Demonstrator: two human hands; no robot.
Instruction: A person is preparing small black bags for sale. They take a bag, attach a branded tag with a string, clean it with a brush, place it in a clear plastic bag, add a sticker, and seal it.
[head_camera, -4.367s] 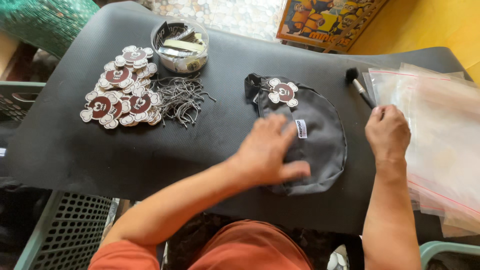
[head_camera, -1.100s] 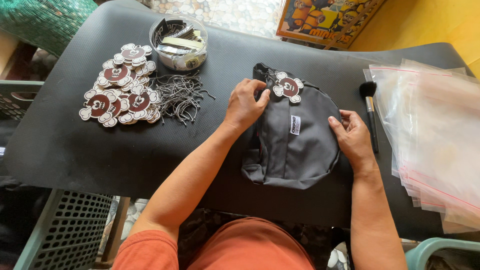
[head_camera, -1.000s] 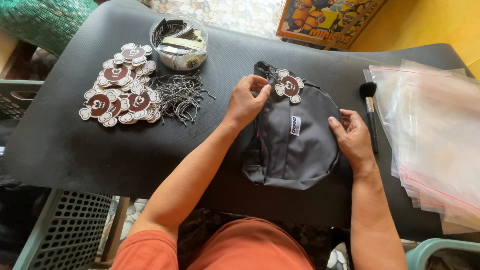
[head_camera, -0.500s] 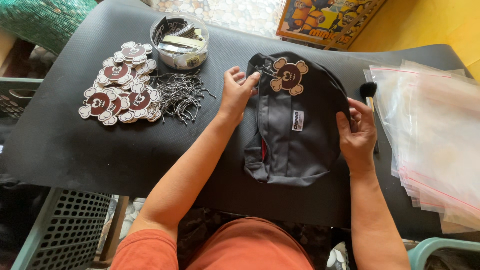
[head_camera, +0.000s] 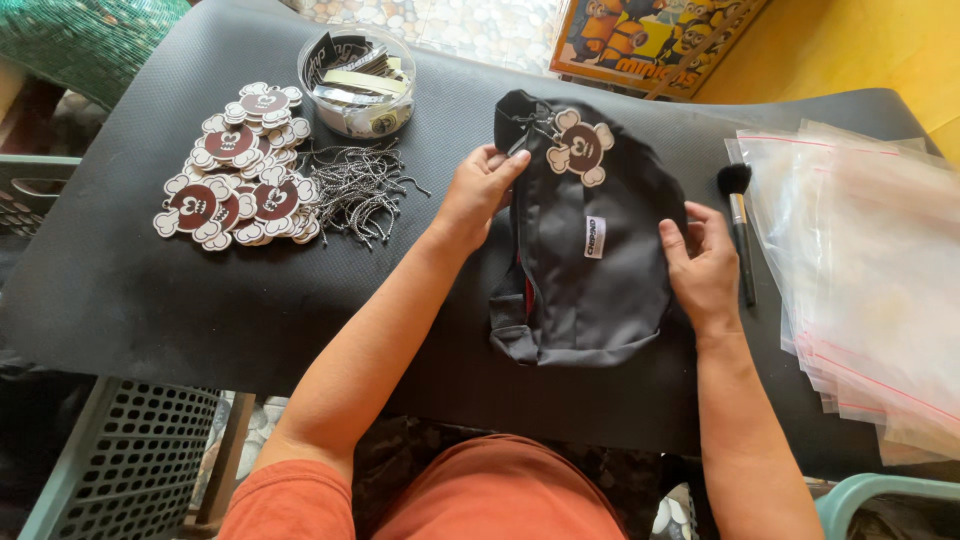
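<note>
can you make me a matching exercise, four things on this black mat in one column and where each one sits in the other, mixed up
Things:
1. dark grey fabric pouch bag
2. round clear plastic tub of labels
3. stack of clear plastic zip bags
4. pile of brown and white bone-shaped tags

Places:
A. far right edge of the mat
B. left part of the mat, beside a heap of small metal chains
C. middle, between the left hand and right hand
D. far side of the mat, top centre

Pairs: 1-C, 2-D, 3-A, 4-B
</note>
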